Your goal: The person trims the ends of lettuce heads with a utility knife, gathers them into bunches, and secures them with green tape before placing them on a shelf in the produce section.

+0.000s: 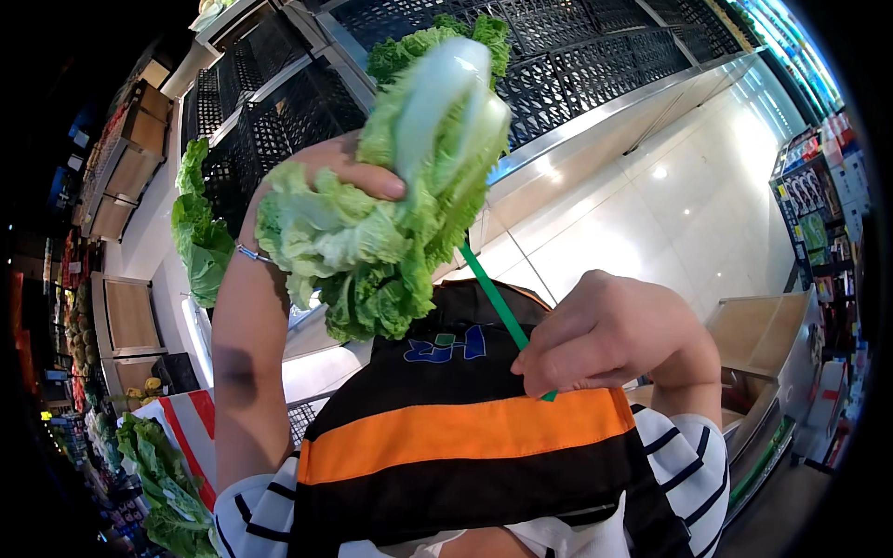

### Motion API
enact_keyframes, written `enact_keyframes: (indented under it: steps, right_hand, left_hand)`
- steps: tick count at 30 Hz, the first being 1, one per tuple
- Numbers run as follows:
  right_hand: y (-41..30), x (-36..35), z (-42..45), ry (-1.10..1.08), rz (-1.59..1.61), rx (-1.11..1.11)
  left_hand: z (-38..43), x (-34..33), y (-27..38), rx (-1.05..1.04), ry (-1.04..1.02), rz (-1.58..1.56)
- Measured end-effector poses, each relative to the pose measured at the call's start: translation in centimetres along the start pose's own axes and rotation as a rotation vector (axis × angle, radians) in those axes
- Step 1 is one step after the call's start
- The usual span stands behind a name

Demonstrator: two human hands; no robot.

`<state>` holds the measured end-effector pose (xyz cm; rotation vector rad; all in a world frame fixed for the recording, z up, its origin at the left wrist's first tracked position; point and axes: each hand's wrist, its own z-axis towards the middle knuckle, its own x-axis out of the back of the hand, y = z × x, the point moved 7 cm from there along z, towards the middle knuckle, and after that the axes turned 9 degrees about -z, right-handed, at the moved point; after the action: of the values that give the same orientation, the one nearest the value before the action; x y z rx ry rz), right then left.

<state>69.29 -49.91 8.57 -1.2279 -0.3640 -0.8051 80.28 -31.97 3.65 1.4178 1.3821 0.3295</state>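
A bunch of napa cabbage point(425, 181) is raised in front of my chest, its white stem ends up and its frilly green leaves hanging down. My left hand point(359, 171) grips it from the left, thumb across the stems and the other fingers hidden behind. My right hand point(607, 338) is closed on the lower end of a green strip point(499, 300), to the right of the cabbage. From there the strip slants up to the cabbage and passes out of sight behind the leaves.
Black perforated crates point(586, 77) fill the metal-edged display stand ahead, with leafy greens point(492, 42) on it. More leaves point(199, 237) hang at its left side. A leafy bunch point(164, 481) lies near my left elbow. Stocked shelves point(813, 209) stand at the right, beyond the tiled floor point(628, 223).
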Motion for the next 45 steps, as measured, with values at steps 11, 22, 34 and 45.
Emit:
enact_keyframes:
  steps: [11, 22, 34, 45]
  right_hand:
    - [10.9, 1.9, 3.8, 0.317, -0.16, -0.508]
    - [19.9, -5.4, 1.0, 0.183, 0.459, -0.801]
    - [21.2, -6.2, 1.9, -0.066, 0.464, -0.606]
    - [26.0, -10.4, -0.8, -0.381, 0.843, -0.673]
  left_hand:
    - [2.2, -3.0, -8.8, 0.053, -0.238, 1.428]
    - [1.1, 0.3, -12.2, 0.143, -0.09, 1.43]
    - [-0.5, -1.5, -11.9, -0.122, 0.134, 1.268]
    - [1.6, -1.5, -12.8, -0.221, 0.014, 1.198]
